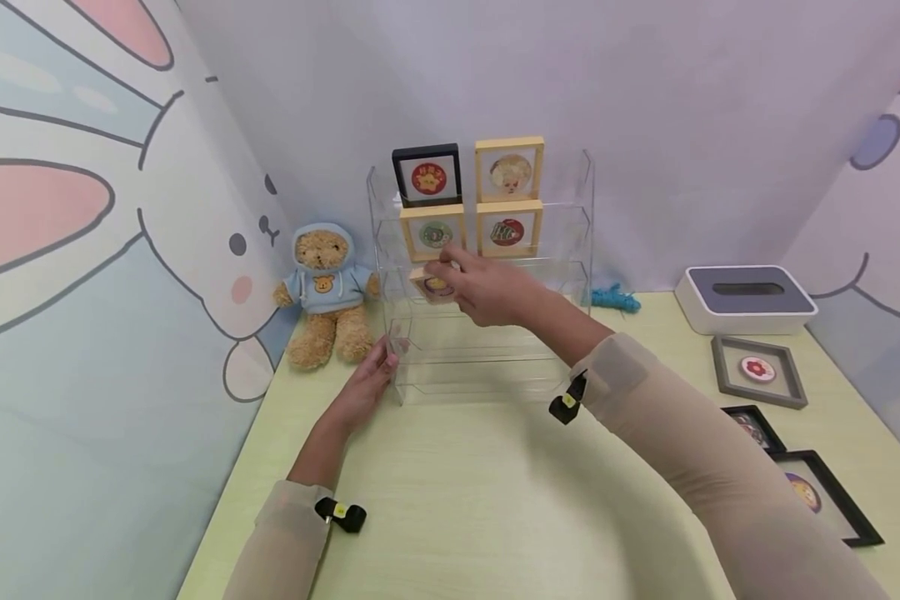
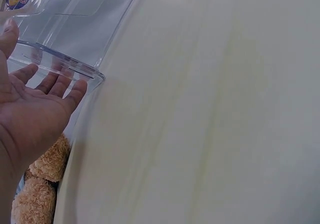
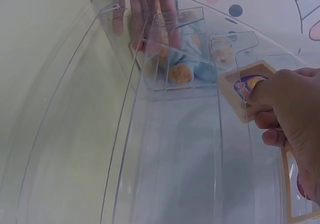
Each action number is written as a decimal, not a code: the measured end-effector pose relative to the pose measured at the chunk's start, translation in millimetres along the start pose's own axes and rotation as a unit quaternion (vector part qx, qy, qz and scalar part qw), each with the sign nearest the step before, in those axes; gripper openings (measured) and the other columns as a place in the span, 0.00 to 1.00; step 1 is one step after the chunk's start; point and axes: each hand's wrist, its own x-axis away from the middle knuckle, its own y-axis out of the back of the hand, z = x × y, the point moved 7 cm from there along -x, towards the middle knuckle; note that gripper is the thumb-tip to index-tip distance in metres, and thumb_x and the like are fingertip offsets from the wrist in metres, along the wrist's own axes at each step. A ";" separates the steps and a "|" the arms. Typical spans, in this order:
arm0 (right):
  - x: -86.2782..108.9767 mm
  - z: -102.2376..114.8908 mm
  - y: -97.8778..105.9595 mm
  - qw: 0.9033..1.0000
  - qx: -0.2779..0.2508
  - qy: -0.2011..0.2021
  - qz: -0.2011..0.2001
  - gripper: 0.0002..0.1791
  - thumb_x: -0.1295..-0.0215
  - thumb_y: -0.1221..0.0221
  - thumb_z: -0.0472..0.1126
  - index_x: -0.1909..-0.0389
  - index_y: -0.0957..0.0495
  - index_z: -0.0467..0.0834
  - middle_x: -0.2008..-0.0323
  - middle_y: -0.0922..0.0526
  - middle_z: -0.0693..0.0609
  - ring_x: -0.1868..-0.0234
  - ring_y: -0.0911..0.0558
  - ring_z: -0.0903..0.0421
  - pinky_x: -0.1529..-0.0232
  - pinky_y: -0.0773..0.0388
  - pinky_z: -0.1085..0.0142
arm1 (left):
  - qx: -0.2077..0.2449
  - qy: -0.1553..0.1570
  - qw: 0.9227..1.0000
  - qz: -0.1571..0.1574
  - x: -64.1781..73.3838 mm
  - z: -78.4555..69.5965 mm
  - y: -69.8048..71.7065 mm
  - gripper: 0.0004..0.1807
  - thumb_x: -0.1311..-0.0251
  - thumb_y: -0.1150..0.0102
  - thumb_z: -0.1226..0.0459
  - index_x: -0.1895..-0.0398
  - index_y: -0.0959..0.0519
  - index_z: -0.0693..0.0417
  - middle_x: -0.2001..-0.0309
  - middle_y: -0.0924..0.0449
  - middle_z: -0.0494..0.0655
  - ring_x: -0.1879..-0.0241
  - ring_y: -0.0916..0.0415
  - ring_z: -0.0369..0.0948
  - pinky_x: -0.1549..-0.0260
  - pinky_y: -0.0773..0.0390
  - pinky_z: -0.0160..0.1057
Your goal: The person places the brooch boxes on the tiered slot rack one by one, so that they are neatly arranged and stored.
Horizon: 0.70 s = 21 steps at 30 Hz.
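Note:
My right hand [image 1: 487, 287] pinches a small light-wood picture frame [image 3: 232, 91] with a purple and yellow round picture. It holds the frame tilted at the left of the clear acrylic rack [image 1: 495, 364], just below a wooden frame with a green picture [image 1: 436, 234]. My left hand [image 1: 367, 385] rests at the rack's lower left side; in the left wrist view its spread fingers [image 2: 59, 86] touch the clear side panel. Beside the green-picture frame stands a wooden frame with a red picture [image 1: 507, 232]. Above them stand a black frame [image 1: 427, 177] and another wooden frame [image 1: 509, 171].
A teddy bear [image 1: 330, 292] in a blue hoodie sits left of the rack. To the right are a blue object [image 1: 613, 298], a tissue box [image 1: 750, 321], a grey frame [image 1: 787, 398] and two black frames, the larger [image 1: 832, 500] nearest.

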 end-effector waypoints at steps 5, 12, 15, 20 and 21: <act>5.8 -3.2 -5.8 0.999 -0.051 -0.016 0.005 0.31 0.20 0.35 0.38 0.20 0.30 0.44 0.31 0.29 0.39 0.59 0.16 0.51 0.55 0.11 0.57 | -0.004 0.007 1.000 -0.001 -0.3 1.6 1.2 0.41 0.10 0.57 0.49 0.06 0.61 0.45 0.07 0.63 0.53 0.08 0.71 0.52 0.10 0.66 0.58; 11.1 -7.7 -6.2 0.997 -0.068 -0.027 -0.024 0.26 0.16 0.45 0.31 0.21 0.28 0.45 0.31 0.30 0.37 0.60 0.18 0.50 0.62 0.15 0.60 | 0.001 0.005 1.000 0.000 0.7 0.0 0.5 0.40 0.11 0.55 0.49 0.06 0.59 0.43 0.08 0.58 0.54 0.08 0.69 0.51 0.10 0.65 0.58; 10.5 -8.4 -7.5 0.997 -0.060 -0.033 -0.022 0.26 0.15 0.48 0.30 0.21 0.28 0.46 0.31 0.31 0.38 0.61 0.20 0.52 0.65 0.18 0.63 | -0.001 0.007 1.000 -0.001 1.3 -1.0 0.3 0.42 0.11 0.54 0.48 0.06 0.60 0.43 0.08 0.59 0.53 0.08 0.69 0.51 0.10 0.65 0.57; 12.9 -7.4 -5.9 0.997 -0.054 -0.034 -0.035 0.27 0.16 0.45 0.30 0.21 0.29 0.45 0.32 0.30 0.38 0.63 0.19 0.51 0.65 0.16 0.63 | -0.002 0.006 1.000 0.004 2.0 -1.4 -0.5 0.41 0.11 0.56 0.48 0.06 0.61 0.44 0.08 0.60 0.53 0.08 0.69 0.51 0.10 0.66 0.58; 14.9 -6.9 -4.2 0.997 -0.055 -0.033 -0.040 0.27 0.17 0.43 0.31 0.21 0.29 0.44 0.32 0.30 0.37 0.61 0.18 0.50 0.64 0.15 0.61 | -0.002 0.005 1.000 0.005 2.2 -1.4 -0.9 0.41 0.10 0.56 0.49 0.06 0.61 0.44 0.08 0.59 0.54 0.08 0.69 0.51 0.10 0.66 0.58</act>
